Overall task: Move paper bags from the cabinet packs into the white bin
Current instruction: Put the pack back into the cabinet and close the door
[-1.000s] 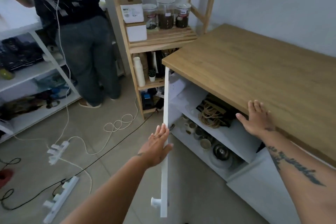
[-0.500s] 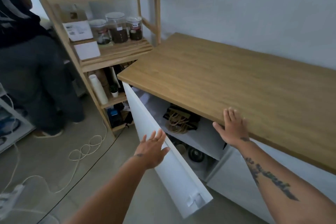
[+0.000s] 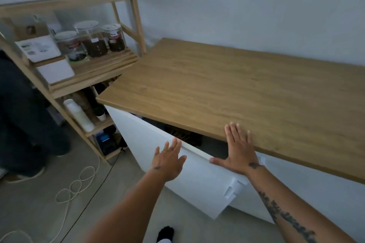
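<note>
Wooden countertop (image 3: pixel 237 89) filled most of my view, with the white cabinet door (image 3: pixel 197 179) below it only partly ajar. Left hand (image 3: pixel 167 161) was flat at the door's top edge, fingers spread, gripping nothing. My right hand (image 3: pixel 239 150) lay flat on the counter's front edge, also empty. Paper bags (image 3: pixel 180 134) were just brownish handles in the dark gap, I think. Couldn't pick out a bin, so I'd say nothing's been moved yet.
</note>
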The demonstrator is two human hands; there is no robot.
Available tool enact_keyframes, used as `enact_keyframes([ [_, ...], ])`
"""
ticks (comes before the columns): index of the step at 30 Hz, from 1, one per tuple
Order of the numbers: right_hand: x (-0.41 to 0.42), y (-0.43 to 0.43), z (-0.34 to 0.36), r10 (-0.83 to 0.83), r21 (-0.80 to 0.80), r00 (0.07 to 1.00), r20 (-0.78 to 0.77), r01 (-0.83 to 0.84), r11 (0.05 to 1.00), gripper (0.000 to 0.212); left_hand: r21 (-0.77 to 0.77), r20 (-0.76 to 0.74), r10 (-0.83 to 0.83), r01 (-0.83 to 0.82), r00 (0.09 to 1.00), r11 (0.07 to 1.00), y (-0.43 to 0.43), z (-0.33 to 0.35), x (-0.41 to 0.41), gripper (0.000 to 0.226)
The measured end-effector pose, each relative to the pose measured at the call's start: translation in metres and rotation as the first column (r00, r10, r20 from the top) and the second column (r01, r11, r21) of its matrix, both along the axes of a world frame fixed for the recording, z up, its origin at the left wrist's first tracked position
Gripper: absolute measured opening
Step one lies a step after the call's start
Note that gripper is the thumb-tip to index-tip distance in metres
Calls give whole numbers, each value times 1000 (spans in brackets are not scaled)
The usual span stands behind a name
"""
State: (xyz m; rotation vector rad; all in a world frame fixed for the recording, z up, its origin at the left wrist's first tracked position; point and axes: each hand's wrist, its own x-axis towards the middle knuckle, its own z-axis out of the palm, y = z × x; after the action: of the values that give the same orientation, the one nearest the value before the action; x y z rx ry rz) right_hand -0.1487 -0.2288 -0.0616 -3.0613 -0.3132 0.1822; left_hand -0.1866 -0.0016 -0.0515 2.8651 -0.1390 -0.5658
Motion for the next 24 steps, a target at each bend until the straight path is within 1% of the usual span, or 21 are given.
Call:
enact_keyframes([
  [2,2,0,-6,10,-19,1000,5,-10,1000,130,27,6,-31,31,1000,999,-1,-1,11,59],
  [4,2,1,-13,5,-37,996,84,-1,999,117,36,29,-64,63,998,997,-3,-1,19,58],
  [6,2,4,-15,-43,-34,994,102,47,998,92,4,109,-88,88,990,996,-2,0,27,57],
  [7,3,4,-17,-62,-32,988,141,67,997,85,-11,166,-98,101,981,995,-1,0,31,57],
  [9,5,7,-22,-97,6,974,203,98,995,88,6,257,-131,134,957,991,2,3,45,61],
  [10,5,8,-20,-110,12,968,227,111,994,87,45,278,-162,156,947,987,4,4,53,65],
  [12,7,11,-21,-116,-23,950,291,128,992,70,136,257,-234,205,938,969,10,6,74,74],
  [14,9,12,-22,-151,-32,950,273,166,986,60,188,203,-287,250,936,950,17,5,95,80],
  [17,13,10,-29,-170,-43,944,282,189,981,58,197,169,-340,306,925,931,22,1,114,87],
  [20,13,10,-30,-170,-56,934,314,197,979,59,167,187,-345,316,920,934,23,-4,119,92],
  [22,13,11,-29,-161,-67,933,322,192,979,59,153,200,-338,312,920,938,24,-6,120,91],
  [24,15,13,-29,-144,-86,927,345,184,979,69,145,216,-333,307,918,941,24,-7,121,90],
])
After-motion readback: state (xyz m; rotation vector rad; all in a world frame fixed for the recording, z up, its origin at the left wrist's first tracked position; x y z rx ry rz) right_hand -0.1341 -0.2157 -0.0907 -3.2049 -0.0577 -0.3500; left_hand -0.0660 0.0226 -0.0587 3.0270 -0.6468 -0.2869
